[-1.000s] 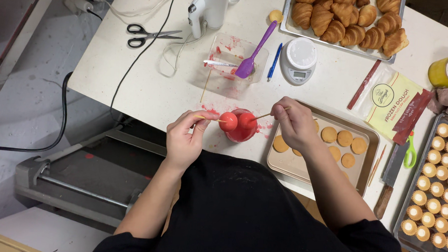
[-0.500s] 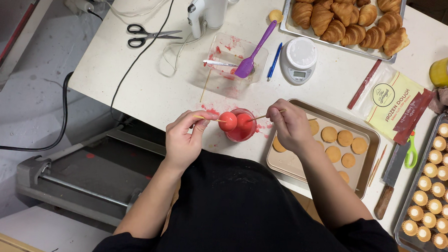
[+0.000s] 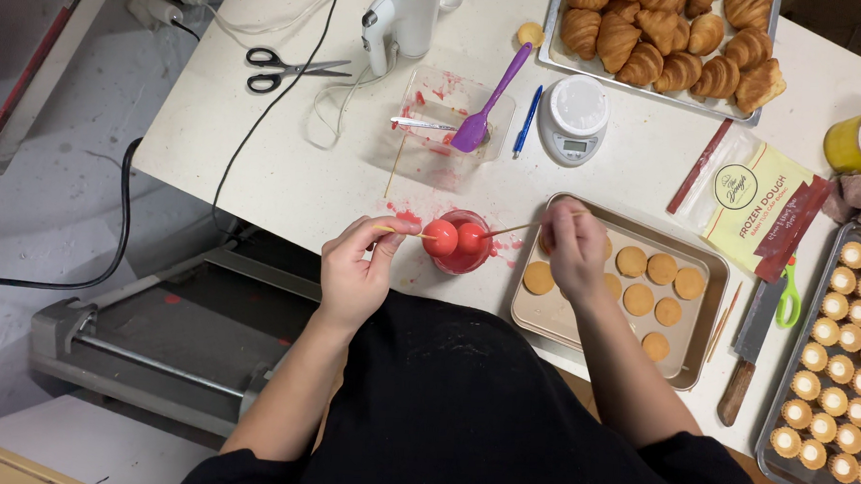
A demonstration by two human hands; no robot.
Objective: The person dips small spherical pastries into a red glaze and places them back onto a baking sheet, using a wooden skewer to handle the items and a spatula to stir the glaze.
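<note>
Over the red cup (image 3: 460,257) at the table's near edge, left hand (image 3: 355,273) and right hand (image 3: 573,245) each pinch a skewer holding a glazed ball (image 3: 440,237) above it: dipping step, apparently; next move calls for lifting clear steadily.

Bare table (image 3: 290,161) left of red cup (image 3: 461,257); baking tray (image 3: 705,309) crowds right, plastic tub (image 3: 433,166) behind.

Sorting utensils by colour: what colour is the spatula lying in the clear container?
Purple: the spatula has a purple blade and handle, clearest in the head view.
</note>
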